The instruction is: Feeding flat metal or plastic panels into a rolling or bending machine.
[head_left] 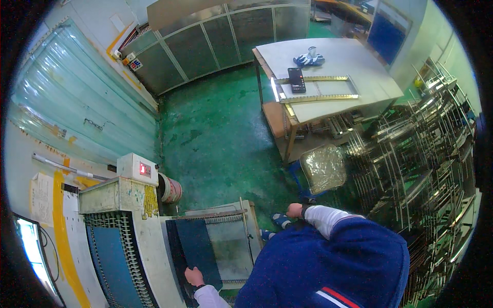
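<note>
At dk sheet (199,244), L hand (194,276) grip's unclear

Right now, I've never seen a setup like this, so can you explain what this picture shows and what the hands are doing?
These are a person's own bare hands. The one picture comes from a wide fisheye camera worn on the head, looking down, so straight edges bend.

The left hand is over a dark blue sheet on a flat machine bed; I can't tell whether it grips it. The right hand looks curled, its contents hidden. Nearby is a white control box with a lit red display.

Farther off, a white-topped table carries a metal frame, a black phone and blue-and-white gloves.
</note>
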Demonstrator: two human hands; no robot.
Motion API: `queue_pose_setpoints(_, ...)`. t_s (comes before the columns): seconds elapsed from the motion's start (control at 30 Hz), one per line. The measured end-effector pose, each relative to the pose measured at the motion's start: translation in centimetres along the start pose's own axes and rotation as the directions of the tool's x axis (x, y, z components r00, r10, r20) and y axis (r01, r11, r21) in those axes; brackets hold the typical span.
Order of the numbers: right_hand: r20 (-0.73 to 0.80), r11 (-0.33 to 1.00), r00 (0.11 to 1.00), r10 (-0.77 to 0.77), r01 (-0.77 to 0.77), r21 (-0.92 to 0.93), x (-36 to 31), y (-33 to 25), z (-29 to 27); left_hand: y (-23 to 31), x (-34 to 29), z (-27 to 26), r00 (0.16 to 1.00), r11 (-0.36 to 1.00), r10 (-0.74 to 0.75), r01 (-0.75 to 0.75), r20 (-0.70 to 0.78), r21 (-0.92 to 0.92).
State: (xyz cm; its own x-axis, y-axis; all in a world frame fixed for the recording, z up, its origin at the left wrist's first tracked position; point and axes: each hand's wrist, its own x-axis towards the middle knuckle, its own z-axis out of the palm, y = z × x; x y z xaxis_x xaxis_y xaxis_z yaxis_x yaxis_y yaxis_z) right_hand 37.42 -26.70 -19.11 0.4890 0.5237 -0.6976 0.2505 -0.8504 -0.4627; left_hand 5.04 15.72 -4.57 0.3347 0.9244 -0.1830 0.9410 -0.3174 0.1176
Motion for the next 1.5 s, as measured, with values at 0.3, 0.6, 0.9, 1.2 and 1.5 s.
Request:
queue_pose_setpoints(0.3,-0.009,0.999,0.999,0.05,-0.05,0.012,0.0,-0.1,0.3,-0.6,0.4,0.5,1.0,1.0,-0.024,0.024,-0.018,0.017)
queue_pose_setpoints(0.6,-0.03,0.999,0.999,0.03,-0.031,-0.017,0.0,-0.2,0.7,-1.3,0.8,1.2,0.999,0.999,-0.033,0.033,-0.018,0.002)
queue_pose_setpoints(0.9,-0.009,0.999,1.0,0.018,-0.019,-0.044,0.2,0.0,0.9,0.9,-0.4,-0.8,0.998,0.998,-0.066,0.066,0.013,0.012)
queue_pose_setpoints(1.2,-0.012,0.998,0.998,0.055,-0.055,0.013,0.2,0.1,1.1,-1.0,0.7,1.0,0.999,0.999,-0.047,0.047,0.022,-0.002)
queue_pose_setpoints(1.5,0.021,0.998,0.998,0.064,-0.064,0.029,-0.8,-0.4,0.1,-0.6,0.4,1.1,0.996,0.998,-0.013,0.018,-0.089,0.054)
